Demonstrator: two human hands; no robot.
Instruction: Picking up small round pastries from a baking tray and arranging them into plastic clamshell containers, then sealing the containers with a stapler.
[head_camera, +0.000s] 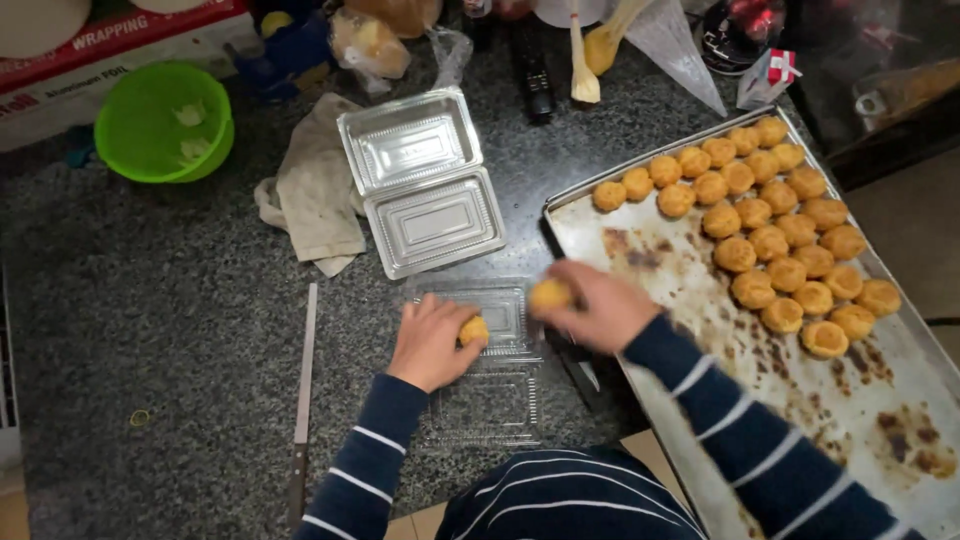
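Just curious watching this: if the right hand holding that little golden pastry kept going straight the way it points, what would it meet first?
The right hand points left, so it would likely reach the open clear plastic container first, near the left hand; depth is hard to judge.

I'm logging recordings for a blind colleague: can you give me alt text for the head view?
Seen from above, the left hand and right hand each hold a small golden pastry over an open clear plastic container on a dark granite counter. To the right, a stained baking tray carries rows of similar pastries; a second empty container, green bowl and knife lie nearby.
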